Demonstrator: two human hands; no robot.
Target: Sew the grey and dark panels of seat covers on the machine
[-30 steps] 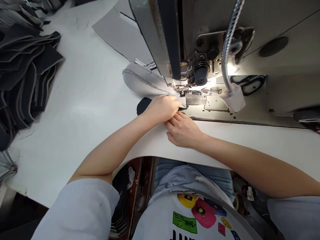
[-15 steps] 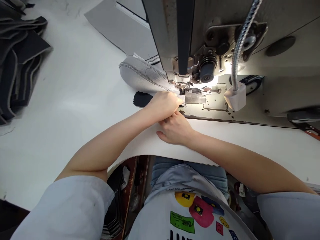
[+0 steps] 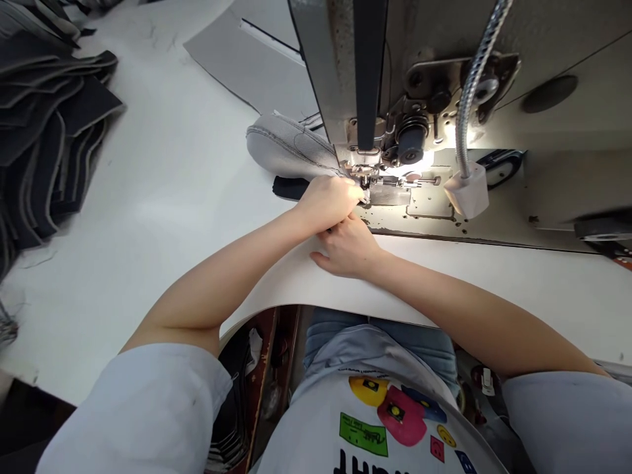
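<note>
A grey stitched fabric piece (image 3: pixel 291 146) lies on the white table left of the sewing machine's needle area (image 3: pixel 364 181), its right end running under it. Beside it, a black fabric piece (image 3: pixel 289 187) shows partly, its right part covered by my left hand (image 3: pixel 330 201). That hand is closed on the fabric just below and left of the presser foot. My right hand (image 3: pixel 348 249) touches my left from below, thumb apart, its other fingers curled and partly hidden under the left hand; what they hold, if anything, cannot be seen.
The sewing machine (image 3: pixel 444 79) fills the upper right, with a flexible lamp (image 3: pixel 467 191) hanging in front. A pile of dark fabric pieces (image 3: pixel 44 138) lies at the left of the white table (image 3: pixel 162 171). A flat grey panel (image 3: pixel 257 59) rests behind the stitched piece.
The view has shifted slightly, showing more of the dark pile at the left. Less of the black fabric shows beside my left hand. Both hands stay together near the needle.
</note>
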